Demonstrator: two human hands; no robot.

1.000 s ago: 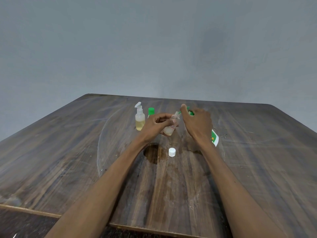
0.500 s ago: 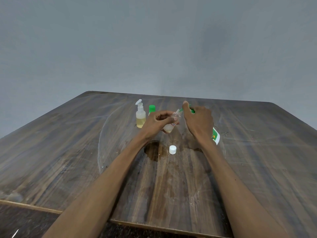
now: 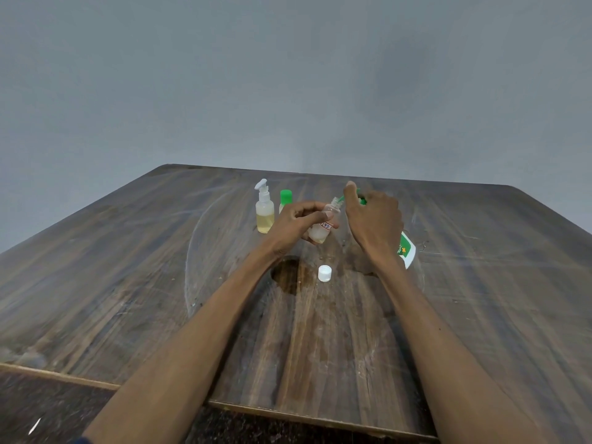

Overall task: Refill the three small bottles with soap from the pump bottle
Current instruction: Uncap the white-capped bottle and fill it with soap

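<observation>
My left hand holds a small clear bottle tilted, its open neck pointing up and right toward a green pump spout. My right hand rests on top of the green pump head of the big pump bottle, whose green and white label shows beside my wrist; most of that bottle is hidden by the hand. The small bottle's white cap lies on the table below my hands. A small bottle with a white pump holding yellowish liquid and a green-capped bottle stand behind my left hand.
Everything sits on a dark wooden table with a faint curved mark and a dark round stain near the cap. The table's front edge runs under my forearms. A grey wall fills the background.
Both hands stay together at the pump; the small bottle's neck has come closer to the green spout. The camera has tilted slightly, shifting the scene up in view.
</observation>
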